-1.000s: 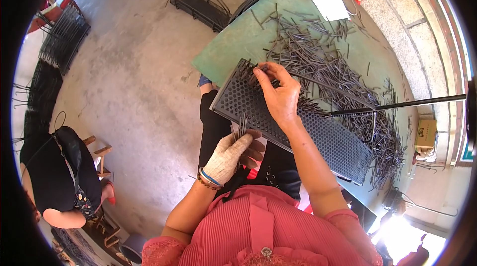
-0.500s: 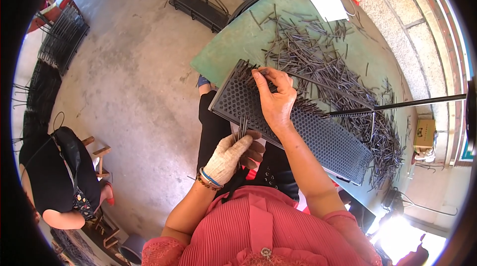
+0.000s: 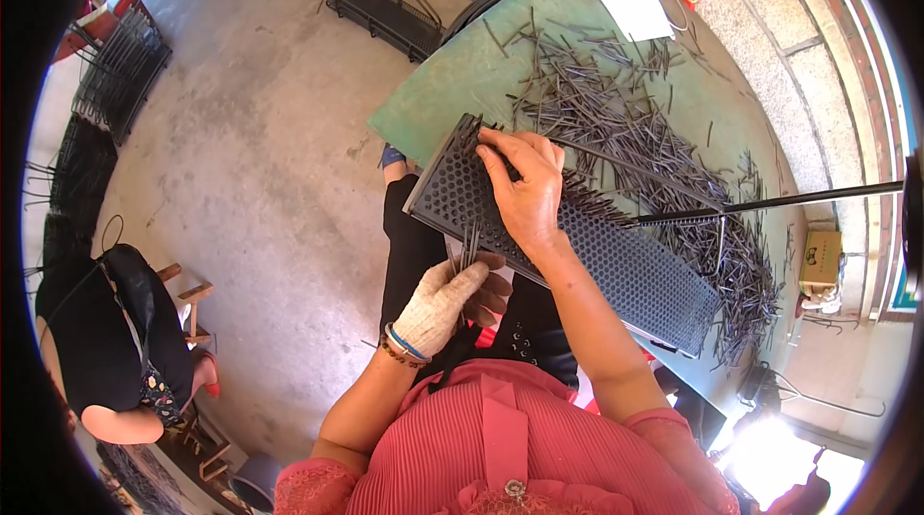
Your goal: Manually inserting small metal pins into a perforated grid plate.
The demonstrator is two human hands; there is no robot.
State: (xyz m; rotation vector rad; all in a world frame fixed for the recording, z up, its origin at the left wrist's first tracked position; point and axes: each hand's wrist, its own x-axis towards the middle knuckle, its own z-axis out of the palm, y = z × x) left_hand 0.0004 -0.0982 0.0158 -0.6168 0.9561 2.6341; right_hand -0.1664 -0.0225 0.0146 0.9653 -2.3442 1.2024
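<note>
Free to pass leftward from the left hand [image 3: 443,298], over the concrete floor [image 3: 260,159] — limited only well away, by a seated person [image 3: 115,351] in black. Blocked beneath the right hand [image 3: 527,190] by the black perforated tray [image 3: 659,274], and just to the right of it by short dark sticks [image 3: 595,203] bristling along the tray's far edge. Obstructed farther right by a thin black rod [image 3: 818,199] reaching across a loose heap of dark sticks [image 3: 616,120]. Open beyond and left of the right hand, over the bare corner of the green bench [image 3: 433,91]. Cramped between both hands — narrowed by the upright bundle [image 3: 471,244] poking from the left hand.
</note>
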